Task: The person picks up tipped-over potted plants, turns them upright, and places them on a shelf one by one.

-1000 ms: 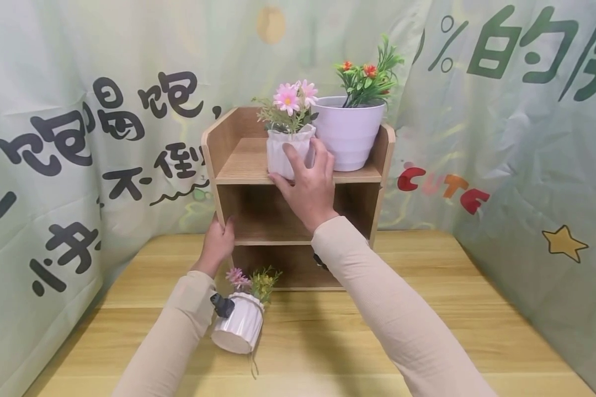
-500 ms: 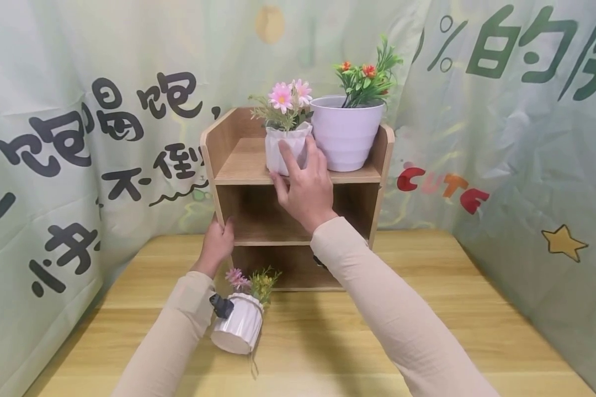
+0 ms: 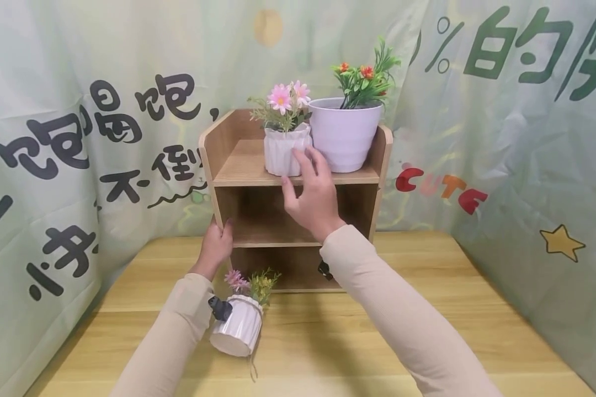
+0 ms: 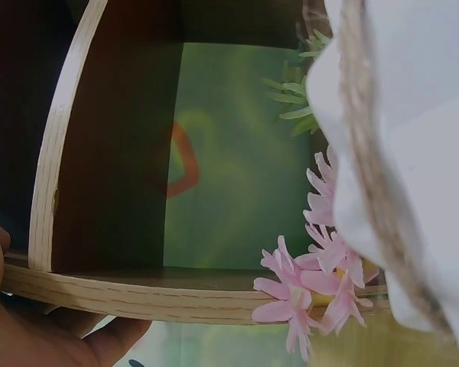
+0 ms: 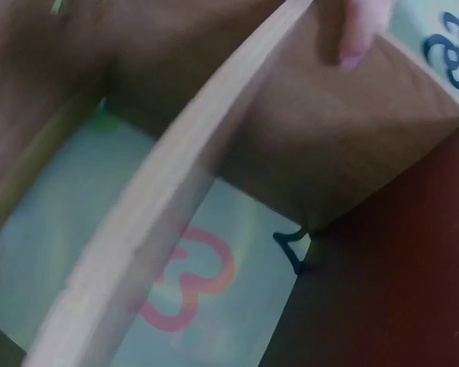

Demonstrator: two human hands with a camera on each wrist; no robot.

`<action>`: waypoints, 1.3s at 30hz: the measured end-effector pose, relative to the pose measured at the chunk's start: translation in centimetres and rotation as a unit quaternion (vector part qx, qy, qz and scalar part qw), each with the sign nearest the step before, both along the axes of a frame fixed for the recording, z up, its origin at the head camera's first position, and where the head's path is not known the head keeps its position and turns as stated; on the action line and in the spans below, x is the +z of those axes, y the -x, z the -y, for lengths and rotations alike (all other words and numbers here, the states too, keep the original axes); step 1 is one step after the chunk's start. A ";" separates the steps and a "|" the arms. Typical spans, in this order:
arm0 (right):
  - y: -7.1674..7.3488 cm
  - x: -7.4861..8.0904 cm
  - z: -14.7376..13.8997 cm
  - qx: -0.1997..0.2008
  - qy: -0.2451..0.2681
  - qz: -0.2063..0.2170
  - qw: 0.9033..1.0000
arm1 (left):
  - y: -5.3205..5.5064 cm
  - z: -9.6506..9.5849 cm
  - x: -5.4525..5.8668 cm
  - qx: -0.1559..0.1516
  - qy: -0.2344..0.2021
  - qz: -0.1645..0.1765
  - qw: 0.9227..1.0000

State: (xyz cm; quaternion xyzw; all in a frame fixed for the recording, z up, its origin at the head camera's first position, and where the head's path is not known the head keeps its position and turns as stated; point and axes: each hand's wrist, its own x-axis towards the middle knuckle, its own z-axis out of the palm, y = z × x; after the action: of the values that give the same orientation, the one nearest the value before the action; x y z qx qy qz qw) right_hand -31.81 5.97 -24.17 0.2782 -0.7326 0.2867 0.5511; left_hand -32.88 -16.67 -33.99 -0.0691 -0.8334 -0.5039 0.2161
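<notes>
My left hand [image 3: 217, 245] grips the left side panel of a wooden shelf unit [image 3: 273, 244], thumb in front. The left wrist view shows its fingers [image 4: 111, 340] passing behind the panel edge. On the top board, a small white pleated pot [image 3: 278, 151] with pink daisies stands upright. My right hand [image 3: 315, 198] is at its right front, fingers loosely spread, a fingertip at the pot wall; whether it touches, I cannot tell. Beside that pot stands a larger pale lilac pot [image 3: 347, 138] with orange flowers. The right wrist view is blurred, mostly showing the shelf board [image 5: 176, 153].
Another white pleated pot [image 3: 240, 328], tied with twine and holding pink and yellow flowers, lies tipped on the wooden table [image 3: 427, 331] near my left forearm. A printed curtain [image 3: 144, 44] hangs behind and along both sides.
The small daisy pot shifted slightly left, then stayed. My right hand has let go, its thumb and fingers drawing back to the right and down. My left hand stays on the side panel.
</notes>
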 end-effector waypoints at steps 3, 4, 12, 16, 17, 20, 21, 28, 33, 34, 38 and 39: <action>-0.3 -0.7 -0.6 0.026 0.035 -0.019 0.999 | 0.0 0.1 -0.1 -0.001 0.002 -0.001 1.000; -0.4 -0.9 -0.8 0.029 0.042 -0.028 0.998 | 0.0 0.2 -0.1 0.001 0.004 -0.002 1.000; -0.2 -1.6 -3.1 0.004 0.088 -0.106 0.991 | 0.1 0.0 0.0 -0.004 0.001 -0.002 1.000; 0.0 -1.6 -4.6 -0.022 0.106 -0.124 0.986 | 0.2 -0.1 0.0 -0.002 0.006 0.002 1.000; 0.1 -1.7 -5.0 -0.030 0.113 -0.126 0.985 | 0.2 -0.1 0.0 -0.002 0.007 0.005 1.000; 0.2 -1.9 -6.1 -0.052 0.128 -0.122 0.983 | 0.1 -0.1 0.0 -0.001 0.006 0.016 1.000; 0.3 -2.0 -6.4 -0.057 0.135 -0.120 0.982 | 0.1 -0.1 0.0 0.001 0.004 0.018 1.000; 0.6 -2.8 -8.5 -0.064 0.169 -0.099 0.979 | 0.2 0.0 -0.1 0.000 0.001 0.009 1.000; 1.1 -4.0 -9.8 -0.062 0.174 -0.061 0.981 | 0.1 0.0 0.0 0.000 0.004 0.005 1.000; 1.2 -4.3 -9.9 -0.062 0.174 -0.053 0.981 | 0.1 0.0 0.0 0.000 0.004 0.004 1.000; 1.5 -5.4 -10.6 -0.062 0.168 -0.016 0.984 | 0.1 -0.1 -0.1 0.003 0.006 0.002 1.000; 1.6 -5.7 -10.7 -0.064 0.167 -0.005 0.984 | 0.1 -0.1 -0.1 0.003 0.006 0.001 1.000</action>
State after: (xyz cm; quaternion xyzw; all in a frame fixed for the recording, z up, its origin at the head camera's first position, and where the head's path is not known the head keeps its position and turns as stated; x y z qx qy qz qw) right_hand -33.41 16.63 -29.87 0.1365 -0.6879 0.3677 0.6107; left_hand -32.99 -16.58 -34.08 -0.0670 -0.8372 -0.4979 0.2161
